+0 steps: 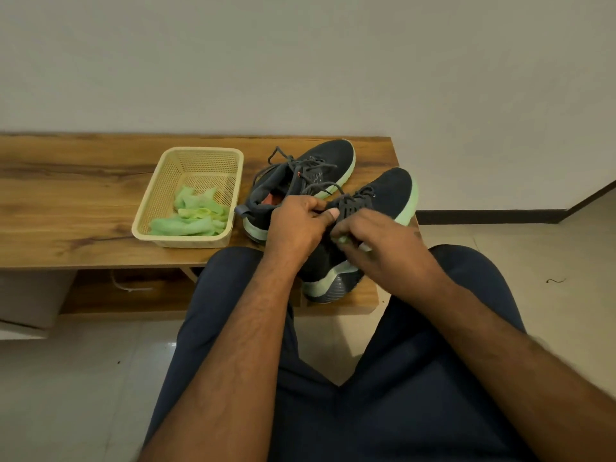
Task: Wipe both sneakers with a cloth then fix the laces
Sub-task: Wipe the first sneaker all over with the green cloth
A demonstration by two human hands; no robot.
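At the wooden surface's (83, 201) edge, left hand (296, 228) and right hand (376, 238) pinch the dark mesh sneaker's (386, 195) limp laces (353, 201) with curled fingers — best gripped near the eyelets; green cloth (190, 218) lies basketed.

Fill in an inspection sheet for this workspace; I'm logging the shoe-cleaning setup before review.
Surface: wooden bench against a pale wall, holding the basket and both sneakers.
Job's things: green cloth lies crumpled in the beige basket; far sneaker rests on the bench with loose laces; near sneaker is in the hands.
Clutter: nothing seen on the bench.
Hands: left hand and right hand both pinch the near sneaker's laces.
Cables: a pale cord under the bench.
Surroundings: tiled floor with a small dark scrap on it.
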